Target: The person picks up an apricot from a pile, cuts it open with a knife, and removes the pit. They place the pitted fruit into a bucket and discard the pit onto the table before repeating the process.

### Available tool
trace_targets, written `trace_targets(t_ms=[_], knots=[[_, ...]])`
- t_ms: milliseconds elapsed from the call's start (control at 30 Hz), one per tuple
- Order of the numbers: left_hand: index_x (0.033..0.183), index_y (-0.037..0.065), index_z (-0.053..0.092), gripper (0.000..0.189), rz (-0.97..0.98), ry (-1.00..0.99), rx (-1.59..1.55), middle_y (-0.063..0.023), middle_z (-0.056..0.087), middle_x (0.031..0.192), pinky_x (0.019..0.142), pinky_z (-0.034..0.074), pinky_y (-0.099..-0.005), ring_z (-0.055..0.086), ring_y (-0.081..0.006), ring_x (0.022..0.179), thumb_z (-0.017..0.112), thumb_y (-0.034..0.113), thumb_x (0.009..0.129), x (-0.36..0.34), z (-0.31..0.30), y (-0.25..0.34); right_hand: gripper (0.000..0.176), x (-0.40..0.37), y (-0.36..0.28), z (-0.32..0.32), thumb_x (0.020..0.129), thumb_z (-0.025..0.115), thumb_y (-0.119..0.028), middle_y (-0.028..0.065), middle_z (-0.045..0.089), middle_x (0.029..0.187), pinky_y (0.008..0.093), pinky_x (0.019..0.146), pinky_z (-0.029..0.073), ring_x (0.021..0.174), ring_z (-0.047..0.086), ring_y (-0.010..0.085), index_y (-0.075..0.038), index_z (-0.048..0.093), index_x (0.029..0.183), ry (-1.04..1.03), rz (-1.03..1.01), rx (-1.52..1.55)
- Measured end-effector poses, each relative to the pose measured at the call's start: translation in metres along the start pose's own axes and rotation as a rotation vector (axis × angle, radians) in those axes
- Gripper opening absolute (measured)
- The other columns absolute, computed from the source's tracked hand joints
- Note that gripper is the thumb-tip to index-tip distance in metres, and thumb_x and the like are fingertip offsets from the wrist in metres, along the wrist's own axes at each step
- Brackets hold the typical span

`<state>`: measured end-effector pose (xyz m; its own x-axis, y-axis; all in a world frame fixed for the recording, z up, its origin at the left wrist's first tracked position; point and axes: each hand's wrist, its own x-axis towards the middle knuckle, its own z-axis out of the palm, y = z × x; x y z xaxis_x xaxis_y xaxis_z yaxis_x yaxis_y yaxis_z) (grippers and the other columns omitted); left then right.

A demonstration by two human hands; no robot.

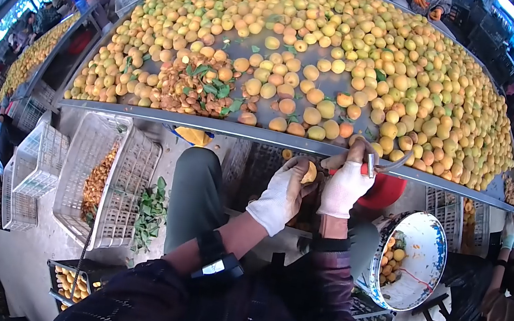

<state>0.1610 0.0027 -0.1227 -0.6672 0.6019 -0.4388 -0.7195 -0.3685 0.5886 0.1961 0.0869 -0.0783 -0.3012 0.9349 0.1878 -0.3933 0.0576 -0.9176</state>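
My left hand, in a white glove with a soiled palm, is closed on an apricot just below the table's front edge. Close beside it on the right, my gloved right hand is wrapped round a knife with a curved metal blade that points right over the edge. Behind both hands, yellow-orange apricots cover much of the metal table. A heap of pits and cut pieces with green leaves lies on the table at the left.
A white bucket with apricots stands right of my knees, near a red basin. White crates stand on the left, beside leaves on the floor. A co-worker's orange-gloved hands are across the table; another person's gloved hand is far right.
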Motion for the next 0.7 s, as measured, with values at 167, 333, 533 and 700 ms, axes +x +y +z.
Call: trace_targets(t_ms=[167,333,533,700], knots=[[0.118,0.01,0.049,0.03,-0.158,0.051,-0.106,-0.0072,0.057,0.105,0.079,0.053,-0.0433,0.06,-0.0226,0.093,0.05,0.031,0.097,-0.002,-0.003,0.009,0.021,-0.004,-0.031,0.002,0.094,0.05,-0.018,0.0045,0.048,0.051,0.0252,0.046,0.042,0.043,0.05,0.014,0.003,0.052,0.093,0.022,0.045,0.277],[0.117,0.01,0.046,0.026,-0.187,-0.023,-0.307,-0.0113,0.054,0.108,0.08,0.054,-0.0419,0.062,-0.0264,0.09,0.045,0.03,0.099,-0.012,0.008,0.009,0.02,-0.012,-0.032,0.012,0.095,0.05,-0.019,0.0037,0.047,0.052,0.028,0.043,0.041,0.043,0.05,0.0137,0.001,0.051,0.1,0.041,-0.068,0.078],[0.111,0.009,0.049,0.027,-0.089,-0.04,-0.288,-0.0088,0.057,0.102,0.078,0.051,-0.0378,0.059,-0.0233,0.086,0.05,0.031,0.097,-0.022,0.016,0.009,0.021,-0.013,-0.039,0.015,0.096,0.051,-0.022,-0.0034,0.034,0.052,0.0258,0.039,0.03,0.04,0.028,0.008,-0.009,0.047,0.081,-0.029,0.13,0.443],[0.105,0.015,0.052,0.024,0.032,-0.034,-0.129,-0.0018,0.056,0.091,0.067,0.047,-0.0329,0.056,-0.0174,0.079,0.053,0.037,0.096,-0.036,0.02,0.004,0.019,-0.003,-0.028,-0.003,0.096,0.051,-0.021,-0.0029,0.032,0.05,0.0253,0.038,0.027,0.038,0.025,0.0082,-0.008,0.046,0.084,-0.051,0.266,0.595]])
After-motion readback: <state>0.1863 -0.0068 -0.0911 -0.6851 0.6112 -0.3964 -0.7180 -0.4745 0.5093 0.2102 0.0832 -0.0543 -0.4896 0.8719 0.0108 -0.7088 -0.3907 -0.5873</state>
